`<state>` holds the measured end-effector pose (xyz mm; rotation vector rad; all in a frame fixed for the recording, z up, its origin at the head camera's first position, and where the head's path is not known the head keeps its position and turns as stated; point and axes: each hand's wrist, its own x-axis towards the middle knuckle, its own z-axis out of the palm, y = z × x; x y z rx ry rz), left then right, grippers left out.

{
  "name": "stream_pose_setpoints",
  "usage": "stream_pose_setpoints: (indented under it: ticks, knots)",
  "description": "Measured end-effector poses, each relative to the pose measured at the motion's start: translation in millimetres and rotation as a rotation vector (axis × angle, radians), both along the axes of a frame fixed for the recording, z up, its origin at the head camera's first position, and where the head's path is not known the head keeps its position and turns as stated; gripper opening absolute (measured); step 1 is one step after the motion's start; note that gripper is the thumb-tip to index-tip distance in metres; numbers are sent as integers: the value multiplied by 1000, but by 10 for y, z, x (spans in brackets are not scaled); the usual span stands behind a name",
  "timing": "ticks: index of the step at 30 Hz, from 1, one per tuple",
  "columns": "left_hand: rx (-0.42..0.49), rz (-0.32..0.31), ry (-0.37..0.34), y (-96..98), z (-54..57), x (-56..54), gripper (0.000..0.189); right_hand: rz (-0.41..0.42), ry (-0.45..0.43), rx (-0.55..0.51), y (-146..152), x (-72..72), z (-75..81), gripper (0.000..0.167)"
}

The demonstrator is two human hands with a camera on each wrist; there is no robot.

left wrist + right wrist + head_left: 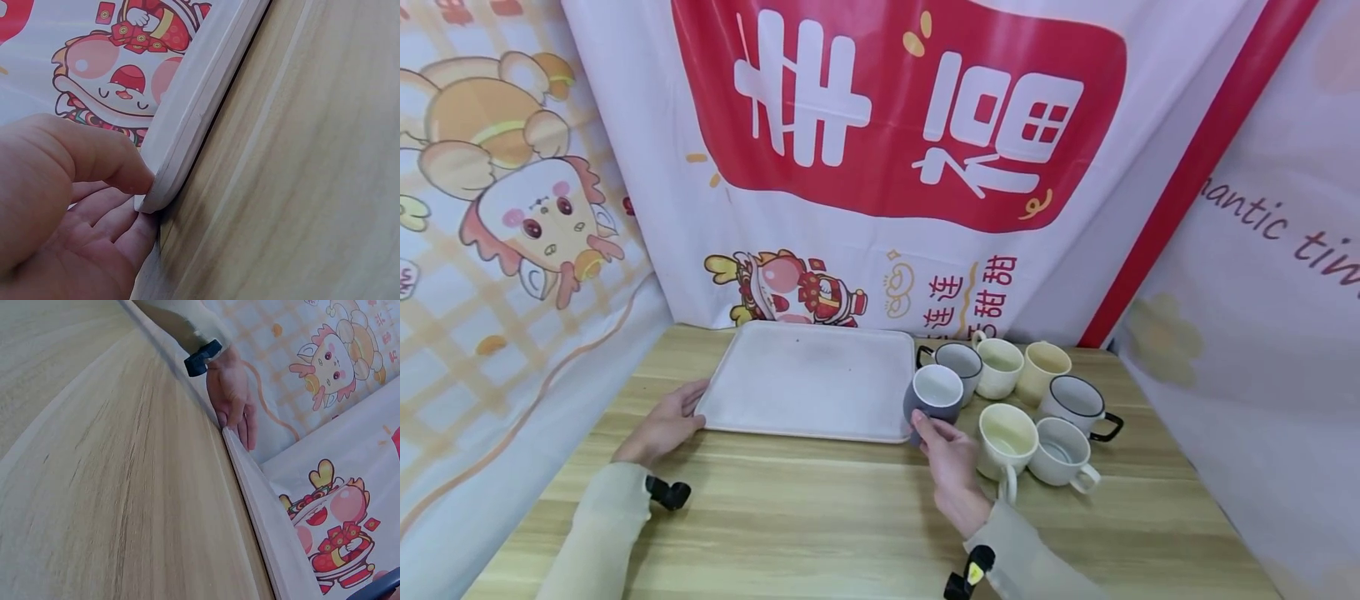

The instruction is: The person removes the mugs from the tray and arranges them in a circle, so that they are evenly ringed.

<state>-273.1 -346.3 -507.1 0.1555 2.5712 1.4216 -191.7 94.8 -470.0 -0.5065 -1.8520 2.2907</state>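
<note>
A white rectangular tray (812, 383) lies on the wooden table. My left hand (666, 421) holds its near left corner; in the left wrist view the thumb (119, 164) presses the rim while the fingers lie under the corner. At the tray's right edge, my right hand (951, 467) grips a dark grey mug (934, 396) with a white inside, kept upright. Only a bit of that mug's dark rim (378, 586) shows in the right wrist view. Just behind it stands a grey mug (961, 367) with a black rim and handle.
Several other mugs stand to the right: a cream mug (1006, 442) beside my right hand, a white mug (1062, 454), a black-rimmed white mug (1075, 404), a pale yellow mug (1043, 371) and another cream mug (997, 367). Printed cloths (902, 108) hang behind the table (820, 517) and at both sides.
</note>
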Motion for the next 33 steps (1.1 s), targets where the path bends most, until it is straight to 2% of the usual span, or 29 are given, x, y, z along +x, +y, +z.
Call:
stream_pose_setpoints:
  ticks: [6,23,33]
  knots:
    - [-5,-2,5,-33,16,0,73,-44,17,8,33,4,-96,23]
    - [-18,-8,6,-22,-10,-2,73,-151,2,9,62,23,-308,12]
    - [-6,-1,-11,-2,16,-7,73,-147,14,51,80,47,-331,26]
